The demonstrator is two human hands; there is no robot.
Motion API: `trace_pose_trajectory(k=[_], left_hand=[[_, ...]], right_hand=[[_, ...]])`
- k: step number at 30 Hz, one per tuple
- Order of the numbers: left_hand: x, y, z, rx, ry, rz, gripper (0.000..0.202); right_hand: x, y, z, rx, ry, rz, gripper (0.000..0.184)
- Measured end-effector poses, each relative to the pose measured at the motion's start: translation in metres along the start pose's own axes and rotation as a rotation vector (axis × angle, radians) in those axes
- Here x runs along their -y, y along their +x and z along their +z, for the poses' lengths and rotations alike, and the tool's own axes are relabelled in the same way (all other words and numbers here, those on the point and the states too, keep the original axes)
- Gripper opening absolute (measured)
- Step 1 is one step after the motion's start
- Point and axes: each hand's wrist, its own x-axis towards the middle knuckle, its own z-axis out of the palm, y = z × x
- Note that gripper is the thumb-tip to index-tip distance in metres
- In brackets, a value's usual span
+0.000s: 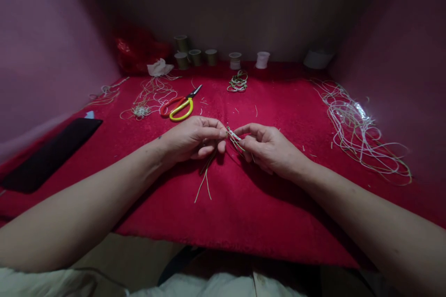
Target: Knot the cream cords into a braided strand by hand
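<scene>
Between my two hands is a small piece of braided cord (233,136), white and olive green, held just above the red cloth. My left hand (205,137) pinches its left end between thumb and forefinger, the other fingers curled loosely below. The thumb and fingers of my right hand (266,146) close on its right side. Thin loose cord ends (205,178) hang under my left hand and spread in a fork over the cloth. Scissors (179,106) with one red and one yellow handle lie beyond my left hand, blades slightly apart.
Several thread spools (211,57) stand along the back edge, near a red plastic bag (139,48). A finished-looking braided loop (238,81) lies in front of them. Tangled cords lie left (153,95) and right (362,134). A black flat case (52,153) is at far left. Walls flank the table.
</scene>
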Motion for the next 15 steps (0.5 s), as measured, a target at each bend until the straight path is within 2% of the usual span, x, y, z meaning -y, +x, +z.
trace_pose_trajectory(k=[15], left_hand=[[0.0021, 0.0004, 0.0012, -0.005, -0.008, 0.078, 0.015]], right_hand=[[-0.0028, -0.0013, -0.0003, -0.005, -0.014, -0.016, 0.012]])
